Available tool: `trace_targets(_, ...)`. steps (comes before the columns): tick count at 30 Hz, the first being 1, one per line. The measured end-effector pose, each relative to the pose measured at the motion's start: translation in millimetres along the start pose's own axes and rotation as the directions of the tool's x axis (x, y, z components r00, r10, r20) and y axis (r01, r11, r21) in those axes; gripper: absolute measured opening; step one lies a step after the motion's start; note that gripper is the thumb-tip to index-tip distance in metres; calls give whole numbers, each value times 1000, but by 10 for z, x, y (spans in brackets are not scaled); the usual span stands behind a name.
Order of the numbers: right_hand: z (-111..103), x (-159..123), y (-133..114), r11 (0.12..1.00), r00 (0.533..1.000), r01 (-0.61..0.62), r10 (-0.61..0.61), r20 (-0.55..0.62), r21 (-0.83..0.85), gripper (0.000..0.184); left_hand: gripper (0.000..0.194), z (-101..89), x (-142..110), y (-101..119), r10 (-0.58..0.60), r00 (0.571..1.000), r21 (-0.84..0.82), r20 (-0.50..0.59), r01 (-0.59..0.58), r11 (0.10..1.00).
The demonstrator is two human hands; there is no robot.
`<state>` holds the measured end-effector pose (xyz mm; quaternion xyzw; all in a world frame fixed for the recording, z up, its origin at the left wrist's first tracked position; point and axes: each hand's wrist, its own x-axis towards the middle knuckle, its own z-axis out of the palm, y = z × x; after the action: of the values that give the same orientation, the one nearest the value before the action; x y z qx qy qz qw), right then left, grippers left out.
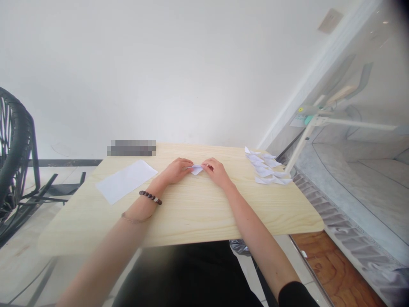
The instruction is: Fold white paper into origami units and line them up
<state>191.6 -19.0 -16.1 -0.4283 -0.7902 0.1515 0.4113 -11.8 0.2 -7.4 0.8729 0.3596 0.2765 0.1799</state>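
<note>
A small piece of folded white paper is held between both hands over the middle of the table. My left hand pinches its left end, with the fingers closed. On its right end my right hand has thumb and fingertips closed together. Part of the paper is hidden behind the fingers, so its exact shape cannot be made out. To the left lies a flat white sheet of paper. Several folded white paper shapes with pointed ends sit in a cluster at the right.
The light wooden table stands against a white wall. A blurred-out dark block covers its back left corner. A dark woven chair is at the left; a white metal frame and a grey sofa-like surface are at the right.
</note>
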Motion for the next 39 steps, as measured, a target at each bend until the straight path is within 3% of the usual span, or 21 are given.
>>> trace_targets(7,36,23,-22,997,991,50,-56,-124,-51,21,39,-20,-5,100,-112,993,-130,-42,106,986)
trace_targets(17,10,40,-108,994,978,66,-82,-190,-91,24,42,-80,-22,80,-165,982,-502,87,187,844)
trace_targets(21,31,28,-117,998,990,30,-22,-142,53,25,40,-88,-21,63,-198,975,-600,101,218,769)
trace_targets(25,60,2,-146,944,991,-129,132,9,305,26,43,-73,-13,61,-252,963,-644,91,250,723)
trace_targets(27,65,-3,-162,908,981,-185,190,23,375,27,43,-62,-6,67,-248,965,-673,90,243,698)
trace_targets(35,67,18,-151,834,969,-242,233,81,496,27,33,-59,3,85,-315,946,-707,79,276,651)
trace_targets(39,63,24,-143,838,961,-257,272,40,481,23,31,-51,11,130,-332,942,-713,53,268,648)
